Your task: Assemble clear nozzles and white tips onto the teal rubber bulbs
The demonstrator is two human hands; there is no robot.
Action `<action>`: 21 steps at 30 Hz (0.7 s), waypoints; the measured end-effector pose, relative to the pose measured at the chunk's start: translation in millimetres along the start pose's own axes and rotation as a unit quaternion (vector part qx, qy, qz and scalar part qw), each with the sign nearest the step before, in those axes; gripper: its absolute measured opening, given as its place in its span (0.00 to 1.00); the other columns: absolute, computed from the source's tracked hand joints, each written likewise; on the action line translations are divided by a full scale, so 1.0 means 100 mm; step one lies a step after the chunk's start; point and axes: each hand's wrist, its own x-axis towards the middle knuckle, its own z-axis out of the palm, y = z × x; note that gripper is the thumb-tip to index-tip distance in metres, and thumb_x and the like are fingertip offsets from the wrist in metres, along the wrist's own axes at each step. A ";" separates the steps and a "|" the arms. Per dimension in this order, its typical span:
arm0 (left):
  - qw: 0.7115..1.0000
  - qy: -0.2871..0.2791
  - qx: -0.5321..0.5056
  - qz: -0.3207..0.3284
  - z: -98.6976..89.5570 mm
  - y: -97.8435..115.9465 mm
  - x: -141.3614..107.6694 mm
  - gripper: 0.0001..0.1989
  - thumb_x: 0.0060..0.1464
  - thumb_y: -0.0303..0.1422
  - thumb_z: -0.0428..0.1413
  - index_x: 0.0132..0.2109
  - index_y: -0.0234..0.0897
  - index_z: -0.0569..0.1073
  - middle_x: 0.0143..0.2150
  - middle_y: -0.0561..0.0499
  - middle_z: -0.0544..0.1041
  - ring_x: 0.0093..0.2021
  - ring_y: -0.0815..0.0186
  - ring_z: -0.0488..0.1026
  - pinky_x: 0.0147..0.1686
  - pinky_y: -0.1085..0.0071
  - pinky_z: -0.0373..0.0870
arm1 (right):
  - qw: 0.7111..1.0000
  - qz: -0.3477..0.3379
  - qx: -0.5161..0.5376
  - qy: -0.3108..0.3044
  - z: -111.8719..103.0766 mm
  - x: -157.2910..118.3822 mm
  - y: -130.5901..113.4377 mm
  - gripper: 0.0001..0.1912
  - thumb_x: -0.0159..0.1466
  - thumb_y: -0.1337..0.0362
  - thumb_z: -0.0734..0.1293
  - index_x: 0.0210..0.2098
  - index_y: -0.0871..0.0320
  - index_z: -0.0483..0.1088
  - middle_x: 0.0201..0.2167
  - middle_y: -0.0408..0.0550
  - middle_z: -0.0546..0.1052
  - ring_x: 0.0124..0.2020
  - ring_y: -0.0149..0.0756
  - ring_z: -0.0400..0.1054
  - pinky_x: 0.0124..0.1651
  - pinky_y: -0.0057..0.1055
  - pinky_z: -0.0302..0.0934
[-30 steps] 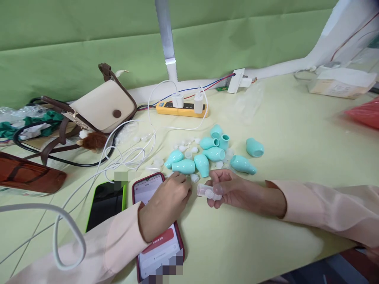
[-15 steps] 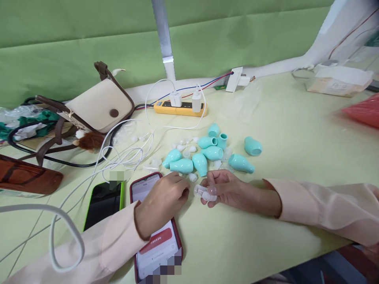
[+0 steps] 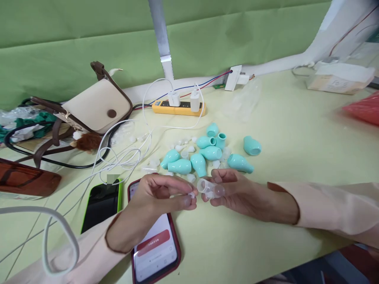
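My right hand (image 3: 233, 193) is closed on a clear plastic tube (image 3: 206, 187), its open end turned left. Pinched in the fingertips of my left hand (image 3: 166, 193) is a small white plastic piece (image 3: 192, 195), mostly covered by the fingers. The two hands face each other just above the table, close but apart. Beyond them lies a loose group of glossy turquoise bulb-shaped shells (image 3: 197, 165). Small translucent white plastic parts (image 3: 191, 178) are scattered among these.
A red-cased phone (image 3: 174, 252) lies under my left forearm, with a green-edged phone (image 3: 102, 201) beside it. White cables (image 3: 126, 156) loop toward a yellow power strip (image 3: 156, 107). A cream handbag (image 3: 97, 104) stands at back left; a red plastic bag (image 3: 363, 109) is at right.
My left hand has turned and moved closer to my right, and the small white piece now shows between its fingertips. My right hand still holds the tube.
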 end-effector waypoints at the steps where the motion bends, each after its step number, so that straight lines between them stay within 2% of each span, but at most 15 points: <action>1: 1.000 0.006 -0.008 -0.005 0.03 -0.01 -0.03 0.07 0.40 0.20 0.63 0.26 0.37 0.79 0.27 0.54 0.79 0.27 0.73 0.75 0.30 0.81 0.74 | 1.000 0.000 0.008 -0.002 0.04 -0.04 -0.03 0.11 0.49 0.71 0.72 0.23 0.62 0.65 0.25 0.40 0.71 0.30 0.25 0.69 0.33 0.21 0.65; 5: 0.999 0.032 -0.029 -0.031 0.15 -0.06 -0.14 0.06 0.40 0.23 0.64 0.27 0.38 0.79 0.25 0.53 0.80 0.26 0.74 0.75 0.28 0.83 0.72 | 0.999 -0.008 0.028 -0.020 0.18 -0.18 -0.07 0.07 0.52 0.72 0.70 0.29 0.61 0.68 0.31 0.42 0.73 0.36 0.27 0.70 0.38 0.24 0.66; 7: 0.998 0.032 -0.047 -0.038 0.18 -0.07 -0.18 0.06 0.39 0.23 0.65 0.26 0.39 0.79 0.25 0.54 0.80 0.24 0.74 0.74 0.26 0.83 0.71 | 0.999 -0.019 0.027 -0.029 0.22 -0.22 -0.05 0.05 0.54 0.73 0.69 0.30 0.61 0.69 0.31 0.42 0.73 0.35 0.26 0.70 0.39 0.24 0.66; 10: 0.995 0.012 -0.085 -0.051 0.22 -0.07 -0.21 0.06 0.40 0.25 0.64 0.27 0.41 0.79 0.24 0.55 0.79 0.23 0.74 0.74 0.22 0.84 0.70 | 0.999 -0.020 0.022 -0.029 0.25 -0.24 -0.01 0.05 0.54 0.74 0.68 0.26 0.61 0.68 0.30 0.41 0.72 0.32 0.24 0.69 0.36 0.22 0.66; 13: 0.993 -0.009 -0.101 -0.066 0.26 -0.04 -0.22 0.04 0.42 0.26 0.64 0.28 0.40 0.79 0.23 0.53 0.79 0.25 0.74 0.74 0.23 0.84 0.70 | 1.000 -0.012 -0.010 -0.015 0.25 -0.25 0.00 0.06 0.52 0.74 0.70 0.27 0.61 0.68 0.29 0.41 0.73 0.31 0.25 0.69 0.35 0.22 0.66; 17: 0.994 -0.001 -0.102 -0.049 0.29 0.00 -0.30 0.07 0.41 0.24 0.64 0.27 0.42 0.79 0.25 0.56 0.79 0.26 0.74 0.74 0.25 0.82 0.71 | 0.999 -0.025 -0.045 -0.014 0.28 -0.29 -0.01 0.14 0.48 0.74 0.72 0.33 0.59 0.70 0.28 0.41 0.73 0.29 0.25 0.69 0.33 0.21 0.65; 19: 0.995 0.016 -0.091 -0.040 0.26 0.01 -0.42 0.07 0.41 0.25 0.64 0.27 0.44 0.79 0.26 0.57 0.78 0.25 0.74 0.74 0.26 0.82 0.71 | 0.998 -0.024 -0.045 -0.031 0.31 -0.36 -0.02 0.12 0.50 0.73 0.71 0.35 0.59 0.71 0.29 0.42 0.73 0.30 0.25 0.69 0.35 0.22 0.66; 21: 0.997 -0.002 -0.075 -0.024 0.20 -0.01 -0.58 0.07 0.44 0.28 0.63 0.31 0.47 0.79 0.28 0.57 0.78 0.26 0.74 0.74 0.27 0.81 0.71 | 0.998 -0.003 -0.043 -0.039 0.33 -0.47 -0.02 0.09 0.54 0.72 0.69 0.35 0.59 0.72 0.30 0.43 0.72 0.31 0.25 0.68 0.37 0.23 0.66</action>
